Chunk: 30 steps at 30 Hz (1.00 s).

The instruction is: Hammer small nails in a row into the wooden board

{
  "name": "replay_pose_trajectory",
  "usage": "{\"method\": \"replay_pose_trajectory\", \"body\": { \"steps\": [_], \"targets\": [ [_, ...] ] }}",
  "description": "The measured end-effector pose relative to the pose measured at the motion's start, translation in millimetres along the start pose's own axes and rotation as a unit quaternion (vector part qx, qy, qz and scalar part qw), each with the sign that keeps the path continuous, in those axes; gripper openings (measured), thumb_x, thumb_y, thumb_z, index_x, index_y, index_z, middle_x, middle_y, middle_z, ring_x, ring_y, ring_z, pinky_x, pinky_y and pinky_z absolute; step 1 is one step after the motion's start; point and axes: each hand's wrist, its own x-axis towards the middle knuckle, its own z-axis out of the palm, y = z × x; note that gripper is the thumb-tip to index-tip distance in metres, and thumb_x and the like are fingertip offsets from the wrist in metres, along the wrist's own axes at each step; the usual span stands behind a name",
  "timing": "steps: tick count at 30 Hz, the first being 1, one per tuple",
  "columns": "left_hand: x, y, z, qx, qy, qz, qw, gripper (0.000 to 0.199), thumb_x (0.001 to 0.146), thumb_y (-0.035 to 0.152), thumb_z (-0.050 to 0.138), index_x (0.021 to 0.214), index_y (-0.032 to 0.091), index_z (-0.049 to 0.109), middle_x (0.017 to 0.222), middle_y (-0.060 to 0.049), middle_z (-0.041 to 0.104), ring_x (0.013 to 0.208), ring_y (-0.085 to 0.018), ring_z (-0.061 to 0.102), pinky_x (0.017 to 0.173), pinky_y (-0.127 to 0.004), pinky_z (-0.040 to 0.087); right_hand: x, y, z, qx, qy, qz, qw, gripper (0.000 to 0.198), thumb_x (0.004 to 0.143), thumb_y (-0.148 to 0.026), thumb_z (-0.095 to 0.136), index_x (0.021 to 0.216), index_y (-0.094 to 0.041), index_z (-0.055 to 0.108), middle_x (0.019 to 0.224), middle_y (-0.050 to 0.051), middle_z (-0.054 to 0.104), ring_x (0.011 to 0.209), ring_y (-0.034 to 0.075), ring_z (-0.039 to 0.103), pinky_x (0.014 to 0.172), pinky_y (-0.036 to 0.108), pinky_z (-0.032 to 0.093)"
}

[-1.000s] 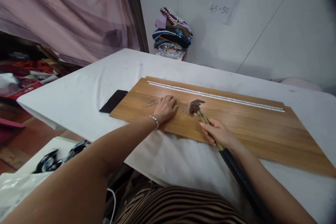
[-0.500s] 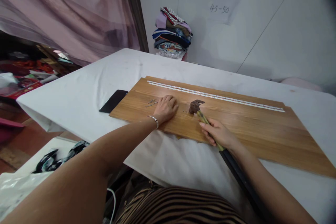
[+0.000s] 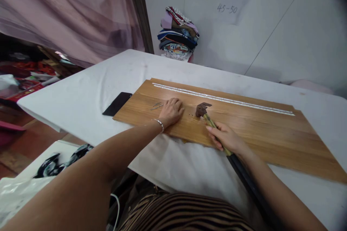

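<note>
1. From where I stand, a long wooden board (image 3: 249, 130) lies flat on a white-covered desk (image 3: 108, 72), with a person sitting or standing at its near edge; I can't tell which.
2. The right hand (image 3: 223, 135) is over the board's near edge, its fingers wrapped around a hammer (image 3: 242, 176).
3. The hammer's rusty head (image 3: 201, 110) is over the board's near half, perhaps touching it; I can't be sure. Its black grip runs back past the board's near edge, under the forearm.
4. The left hand (image 3: 172, 111) lies palm down on the board's left part, its fingers loosely bent and released. What is under the palm is hidden. A bracelet (image 3: 162, 126) circles that wrist.
5. A few nails (image 3: 156, 108) lie on the board's left end, just beside the left hand.
6. Small dark specks (image 3: 191, 114) dot the board between left hand and hammer head.
7. Two marked strips (image 3: 203, 96) run along the board's far side.
8. A black phone (image 3: 117, 103) lies just beyond the board's left end.
9. Beyond the board's far edge, folded clothes (image 3: 179, 36) are stacked by the wall.
</note>
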Motion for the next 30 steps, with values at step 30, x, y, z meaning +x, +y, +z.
{"method": "replay_pose_trajectory", "body": {
  "steps": [30],
  "targets": [
    [0.0,-0.8,0.6,-0.003,0.006,0.004,1.000,0.025,0.102,0.034,0.050,0.115,0.022,0.068,0.138,-0.012,0.064,0.132,-0.029,0.055,0.114,-0.046,0.039,-1.7,-3.2,1.7,-0.007,-0.002,-0.004,1.000,0.049,0.080,-0.067,0.069,0.073,-0.026,0.043,0.046,-0.011,0.044,0.033,0.007,0.036,0.034,0.021,0.028]
  ]
}}
